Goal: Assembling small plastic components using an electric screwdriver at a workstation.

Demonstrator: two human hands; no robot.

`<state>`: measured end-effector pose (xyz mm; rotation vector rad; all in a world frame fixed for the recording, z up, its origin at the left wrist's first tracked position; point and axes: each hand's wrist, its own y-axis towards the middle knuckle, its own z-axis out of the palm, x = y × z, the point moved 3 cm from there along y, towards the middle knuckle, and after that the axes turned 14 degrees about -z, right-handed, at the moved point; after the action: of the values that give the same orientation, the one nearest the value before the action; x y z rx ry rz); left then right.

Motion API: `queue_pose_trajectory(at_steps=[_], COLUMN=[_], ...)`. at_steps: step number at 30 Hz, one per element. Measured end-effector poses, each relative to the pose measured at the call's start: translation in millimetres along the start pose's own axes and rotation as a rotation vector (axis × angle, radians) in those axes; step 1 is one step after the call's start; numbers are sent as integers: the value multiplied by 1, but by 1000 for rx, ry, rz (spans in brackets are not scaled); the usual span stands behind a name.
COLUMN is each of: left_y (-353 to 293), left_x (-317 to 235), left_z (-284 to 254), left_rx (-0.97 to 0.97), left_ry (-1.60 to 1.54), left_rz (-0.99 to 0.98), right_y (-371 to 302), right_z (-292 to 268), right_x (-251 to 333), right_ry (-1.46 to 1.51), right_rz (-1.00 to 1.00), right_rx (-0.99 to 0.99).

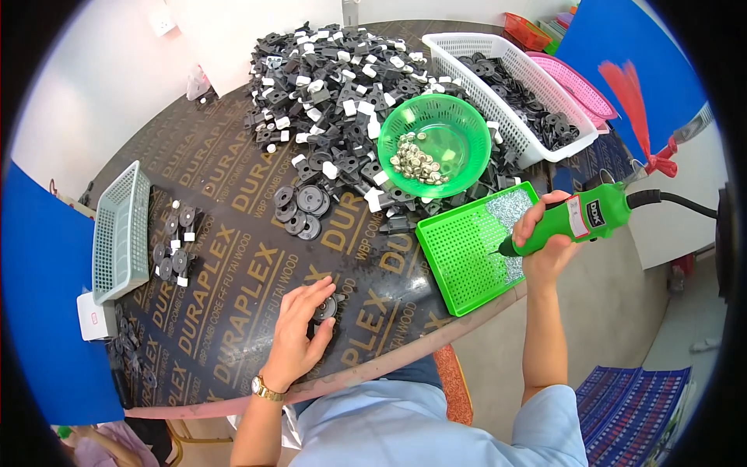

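My right hand (546, 241) is wrapped round a green electric screwdriver (611, 208). Its dark tip points left, over a shallow green tray (455, 292) with small silvery screws (510, 218) heaped at its right side. At the table's near side, my left hand (302, 323) has its thumb and fingers about a round black plastic part (327, 308), which rests on the tabletop and is partly hidden. Beyond that hand lies a small group of black discs (310, 200). A round green basket (398, 183) holds small shiny metal pieces (418, 162).
A large pile of black parts with white pieces (327, 86) covers the table's far side. Behind the green basket stands a white basket (529, 156) of black parts. Several assembled pieces (185, 218) lie beside a grey-green basket (120, 288) at left. The screwdriver's cable (685, 202) runs right.
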<state>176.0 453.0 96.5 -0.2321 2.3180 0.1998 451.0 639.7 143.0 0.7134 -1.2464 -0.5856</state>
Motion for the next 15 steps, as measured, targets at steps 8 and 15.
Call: queue_pose_trajectory(at_steps=[8, 15], left_y=[3, 2], left_x=[3, 5], left_z=[1, 1], left_rx=[14, 11], left_ry=[-36, -31], left_rz=[4, -4], right_y=[3, -1], right_z=[3, 1], right_x=[-4, -4], right_ry=[-44, -25], right_rz=[-8, 40], right_rx=[19, 49])
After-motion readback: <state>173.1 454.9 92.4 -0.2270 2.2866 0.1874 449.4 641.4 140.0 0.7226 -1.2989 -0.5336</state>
